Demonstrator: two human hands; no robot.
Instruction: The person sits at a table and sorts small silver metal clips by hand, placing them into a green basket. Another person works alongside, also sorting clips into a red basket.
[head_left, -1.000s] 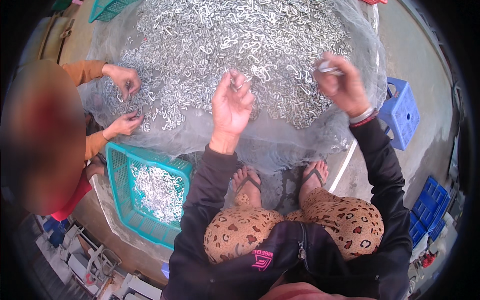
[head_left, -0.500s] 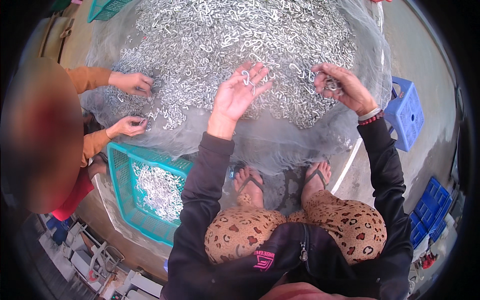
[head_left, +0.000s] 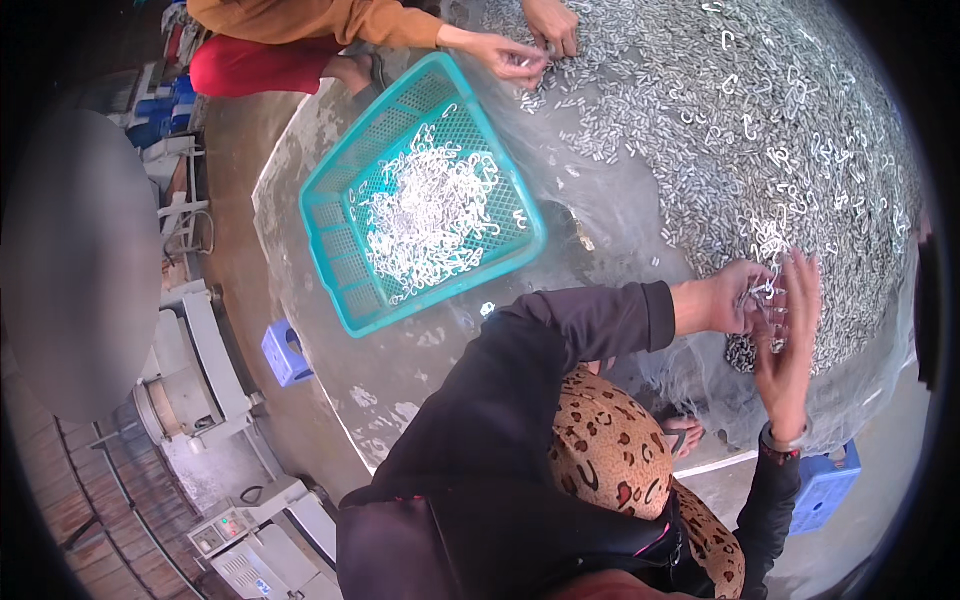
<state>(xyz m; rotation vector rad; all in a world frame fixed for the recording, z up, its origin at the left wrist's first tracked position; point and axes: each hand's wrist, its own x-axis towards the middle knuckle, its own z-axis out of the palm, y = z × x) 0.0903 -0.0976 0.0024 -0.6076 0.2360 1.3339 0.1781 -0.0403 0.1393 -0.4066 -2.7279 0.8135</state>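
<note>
My left hand (head_left: 738, 298) is curled at the edge of a big heap of small grey metal pieces (head_left: 840, 190). A few white S-shaped hooks (head_left: 766, 291) lie in its fingers. Close against it, my right hand (head_left: 793, 335) has its fingers stretched out, palm toward the left hand; whether anything lies in that palm is hidden. More white S-hooks (head_left: 770, 238) are scattered on the heap just past my fingers. To the left stands a teal plastic basket (head_left: 330, 270), with many white hooks (head_left: 430, 210) piled inside.
Another person's hands (head_left: 510, 58) work at the heap's far left edge. Thin netting (head_left: 680, 375) lies under the heap. A blue plastic stool (head_left: 825, 490) stands at lower right, another blue plastic item (head_left: 287, 354) left of the basket. Grey machines (head_left: 190, 370) stand at far left.
My view has swung left, bringing the whole basket into sight. My hands, formerly apart, have come together. The pieces earlier in my right hand no longer show there.
</note>
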